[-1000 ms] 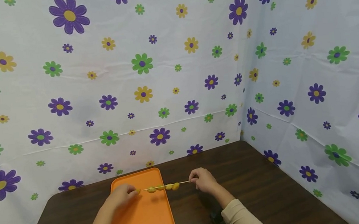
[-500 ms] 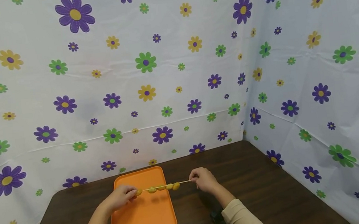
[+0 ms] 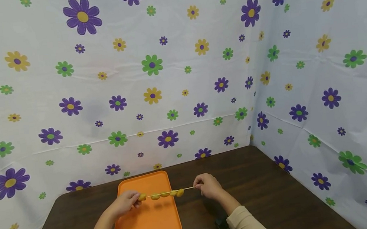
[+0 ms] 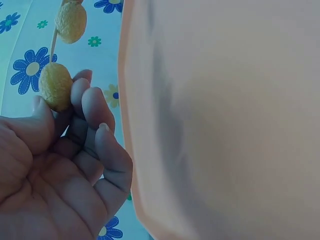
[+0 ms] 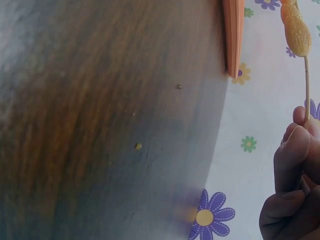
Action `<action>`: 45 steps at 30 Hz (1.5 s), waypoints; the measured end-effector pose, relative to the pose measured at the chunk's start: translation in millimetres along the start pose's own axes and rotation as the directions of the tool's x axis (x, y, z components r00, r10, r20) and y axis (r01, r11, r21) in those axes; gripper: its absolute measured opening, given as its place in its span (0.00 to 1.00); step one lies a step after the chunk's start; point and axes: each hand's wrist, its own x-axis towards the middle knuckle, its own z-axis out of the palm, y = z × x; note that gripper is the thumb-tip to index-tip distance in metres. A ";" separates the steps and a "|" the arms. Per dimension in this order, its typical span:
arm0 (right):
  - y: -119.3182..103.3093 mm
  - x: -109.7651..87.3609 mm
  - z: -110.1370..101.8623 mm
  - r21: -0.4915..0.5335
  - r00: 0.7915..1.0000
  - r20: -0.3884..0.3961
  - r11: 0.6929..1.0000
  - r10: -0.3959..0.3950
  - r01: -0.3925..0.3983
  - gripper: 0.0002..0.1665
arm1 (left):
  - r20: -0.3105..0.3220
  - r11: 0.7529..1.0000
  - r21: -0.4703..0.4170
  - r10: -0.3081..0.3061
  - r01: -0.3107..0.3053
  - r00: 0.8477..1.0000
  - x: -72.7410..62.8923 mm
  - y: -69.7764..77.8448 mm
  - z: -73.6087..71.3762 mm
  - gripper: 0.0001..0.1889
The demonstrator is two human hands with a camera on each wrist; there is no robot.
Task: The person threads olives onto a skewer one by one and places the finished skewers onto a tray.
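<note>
My left hand (image 3: 124, 202) pinches a small yellow oval piece of food (image 3: 142, 197) between thumb and fingertips, above the tray. Its wrinkled surface shows close up in the left wrist view, with the tip of a thin wooden skewer (image 4: 53, 46) right at its top. Several similar yellow pieces (image 3: 180, 193) are threaded along the skewer, which runs level between the hands in the head view. At the other end my right hand (image 3: 207, 185) pinches the bare stick (image 5: 307, 87) with thumb and fingers, to the right of the tray.
An orange tray (image 3: 151, 228) lies on the dark wooden table (image 3: 262, 195), under the left hand and skewer. Tiny yellowish crumbs (image 5: 138, 146) dot the table in the right wrist view. Flower-patterned white sheeting (image 3: 182, 103) rises behind the table and on its right.
The left hand has moved slightly right, bringing its yellow piece up to the skewer tip. The right hand stays almost still. The head view has shifted a little.
</note>
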 end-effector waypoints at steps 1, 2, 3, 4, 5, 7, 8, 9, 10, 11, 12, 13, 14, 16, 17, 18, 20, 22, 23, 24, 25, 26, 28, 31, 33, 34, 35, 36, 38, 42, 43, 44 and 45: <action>-0.2 -0.1 0.2 -0.002 1.000 -0.001 1.000 -0.002 0.002 0.06 | 0.003 1.000 -0.001 0.001 -0.001 1.000 -0.3 0.1 0.8 0.17; -0.6 -0.2 0.2 -0.001 1.000 -0.001 1.000 -0.003 0.003 0.06 | 0.006 1.000 -0.006 -0.002 0.002 1.000 -0.8 0.7 1.6 0.17; -1.1 -0.3 0.1 -0.004 1.000 0.000 1.000 -0.005 0.005 0.06 | 0.009 1.000 -0.005 -0.001 0.001 1.000 -1.3 1.1 2.2 0.17; -1.7 -0.4 -0.1 -0.005 1.000 0.002 1.000 -0.001 0.001 0.06 | 0.008 1.000 -0.003 -0.002 0.002 1.000 -1.8 1.7 2.8 0.17; -2.1 -0.6 -0.3 -0.005 1.000 0.002 1.000 0.001 -0.001 0.05 | 0.005 1.000 -0.002 -0.006 0.006 1.000 -2.4 2.7 3.4 0.17; -2.8 -0.8 -0.7 -0.005 1.000 0.000 1.000 0.000 0.000 0.05 | -0.001 1.000 0.003 -0.006 0.006 1.000 -3.5 4.4 3.8 0.16; -3.0 -1.0 -0.9 -0.004 1.000 0.000 1.000 0.004 -0.004 0.05 | -0.003 1.000 0.006 -0.006 0.006 1.000 -4.0 5.3 3.8 0.16; -3.1 -1.3 -1.0 -0.005 1.000 -0.001 1.000 0.005 -0.005 0.05 | -0.006 1.000 0.012 -0.006 0.006 1.000 -4.3 5.9 3.8 0.16; -3.1 -1.4 -1.1 -0.004 1.000 -0.002 1.000 0.009 -0.009 0.05 | -0.010 1.000 0.017 -0.007 0.007 1.000 -4.4 6.3 3.7 0.16; -2.9 -1.6 -1.2 -0.003 1.000 -0.004 1.000 0.007 -0.007 0.05 | -0.012 1.000 0.023 -0.005 0.005 1.000 -4.4 6.3 3.6 0.16; -2.9 -1.8 -1.3 -0.006 1.000 -0.005 1.000 0.006 -0.006 0.05 | -0.014 0.999 0.032 -0.001 0.001 1.000 -4.2 6.2 3.4 0.16; -2.6 -1.9 -1.4 -0.007 1.000 -0.005 1.000 0.004 -0.004 0.05 | -0.016 0.999 0.039 0.000 0.001 1.000 -3.9 5.8 3.4 0.16; -2.1 -2.1 -1.3 -0.011 1.000 -0.005 1.000 0.004 -0.004 0.05 | -0.018 0.999 0.046 0.001 0.000 1.000 -3.7 5.4 3.4 0.15; -1.2 -2.2 -1.3 -0.018 1.000 -0.004 1.000 0.007 -0.007 0.05 | -0.021 0.998 0.062 0.007 -0.005 1.000 -2.4 3.6 3.5 0.15; -0.9 -2.5 -1.5 -0.020 1.000 -0.003 1.000 0.009 -0.009 0.05 | -0.021 0.998 0.065 0.008 -0.007 1.000 -1.7 2.8 3.5 0.15; -0.5 -2.7 -1.6 -0.025 1.000 -0.002 1.000 0.009 -0.009 0.05 | -0.021 0.997 0.073 0.010 -0.009 1.000 -1.1 2.0 3.7 0.15; 0.3 -3.0 -1.6 -0.031 1.000 -0.002 0.999 0.009 -0.009 0.05 | -0.021 0.995 0.094 0.018 -0.016 1.000 -0.5 1.5 4.1 0.14; 0.6 -3.1 -1.3 -0.034 1.000 -0.004 0.999 0.006 -0.006 0.06 | -0.018 0.993 0.113 0.034 -0.032 0.999 -0.3 1.6 4.2 0.13; 1.1 -2.9 -1.0 -0.038 1.000 -0.005 0.999 0.004 -0.004 0.06 | -0.019 0.991 0.125 0.039 -0.037 0.999 -0.5 1.9 4.2 0.12; 1.4 -2.6 -0.7 -0.043 1.000 -0.006 0.999 0.001 -0.001 0.06 | -0.023 0.989 0.140 0.045 -0.041 0.999 -0.9 2.3 4.2 0.12; 1.4 -2.4 -0.3 -0.046 1.000 -0.007 0.999 0.000 0.000 0.06 | -0.025 0.987 0.153 0.052 -0.047 0.998 -1.4 2.4 4.1 0.12; 1.7 -2.1 0.1 -0.050 1.000 -0.010 0.999 -0.003 0.003 0.06 | -0.028 0.985 0.162 0.059 -0.054 0.998 -1.7 2.1 4.0 0.11; 1.6 -2.1 0.9 -0.055 1.000 -0.013 0.998 -0.004 0.003 0.07 | -0.032 0.982 0.175 0.071 -0.064 0.997 -2.5 1.4 3.9 0.11; 0.6 -2.8 1.1 -0.048 1.000 -0.011 0.999 0.001 -0.002 0.06 | -0.038 0.980 0.188 0.079 -0.070 0.996 -3.3 0.1 4.5 0.11; -0.4 -3.4 1.7 -0.041 1.000 -0.007 0.999 0.007 -0.007 0.05 | -0.037 0.981 0.182 0.082 -0.074 0.996 -4.1 0.3 4.6 0.10; -0.8 -3.7 2.1 -0.037 1.000 -0.003 0.999 0.012 -0.012 0.05 | -0.037 0.980 0.181 0.085 -0.077 0.996 -4.5 0.6 4.6 0.10; -1.1 -4.0 2.2 -0.034 1.000 -0.002 0.999 0.012 -0.012 0.05 | -0.039 0.980 0.180 0.088 -0.079 0.995 -4.9 1.2 4.5 0.11; -1.3 -4.3 2.3 -0.034 1.000 -0.001 0.999 0.012 -0.012 0.05 | -0.038 0.981 0.176 0.091 -0.083 0.995 -5.3 1.9 4.3 0.11; -1.5 -4.7 2.6 -0.037 1.000 -0.002 0.999 0.011 -0.011 0.05 | -0.038 0.982 0.169 0.097 -0.089 0.995 -6.0 3.1 3.6 0.11; -1.8 -4.3 3.1 -0.062 1.000 -0.008 0.998 0.005 -0.005 0.06 | -0.040 0.983 0.164 0.095 -0.087 0.995 -6.0 4.0 1.9 0.12; -2.0 -4.1 3.4 -0.067 1.000 -0.008 0.998 0.006 -0.007 0.06 | -0.041 0.983 0.164 0.089 -0.081 0.995 -6.0 3.9 1.6 0.12; -2.4 -4.1 3.4 -0.070 1.000 -0.009 0.998 0.006 -0.006 0.07 | -0.042 0.984 0.164 0.084 -0.076 0.996 -5.8 3.7 1.2 0.12; -2.7 -4.0 3.4 -0.071 1.000 -0.011 0.997 0.006 -0.006 0.07 | -0.042 0.984 0.163 0.079 -0.072 0.996 -5.6 3.3 0.9 0.12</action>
